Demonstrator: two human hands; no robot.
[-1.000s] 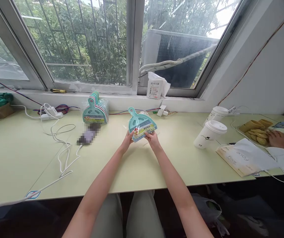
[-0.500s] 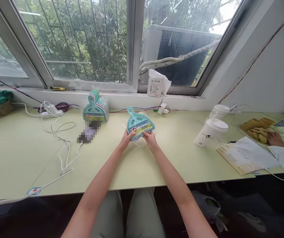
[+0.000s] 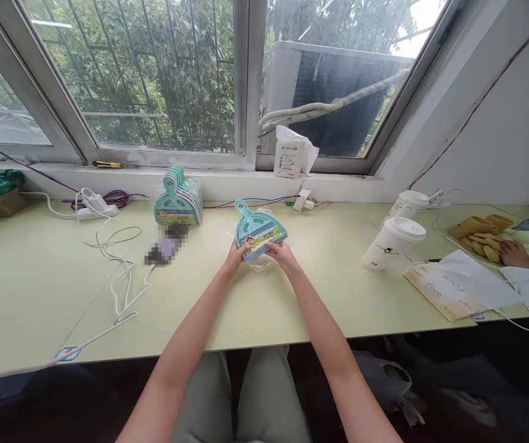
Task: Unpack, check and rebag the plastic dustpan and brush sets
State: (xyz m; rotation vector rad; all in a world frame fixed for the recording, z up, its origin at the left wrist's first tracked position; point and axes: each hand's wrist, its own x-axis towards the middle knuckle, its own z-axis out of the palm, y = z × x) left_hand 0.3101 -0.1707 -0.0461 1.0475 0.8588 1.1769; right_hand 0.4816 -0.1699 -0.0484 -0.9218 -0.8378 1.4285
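A teal dustpan with a blue brush set into it (image 3: 260, 229) is held over the table in front of me, its looped handle pointing away and a little left. A printed label crosses its front, and clear plastic wrap shows around its edges. My left hand (image 3: 233, 258) grips the lower left corner, thumb on the front. Along the lower right edge, my right hand (image 3: 283, 256) holds it with the thumb on the label; the other fingers are mostly hidden beneath. Back left stands a row of similar dustpans (image 3: 177, 200) in several colours, wrapped in clear plastic.
A blurred-out device (image 3: 167, 245) with a white cable lies left. White paper cups (image 3: 391, 244) and a flat packet (image 3: 453, 289) are on the right. Another person's hand (image 3: 516, 254) rests by yellow items at far right. A tissue pack (image 3: 289, 157) sits on the sill.
My hands and the dustpan stay almost in place. At far right, the other person's hand has shifted slightly. The view has moved a little.
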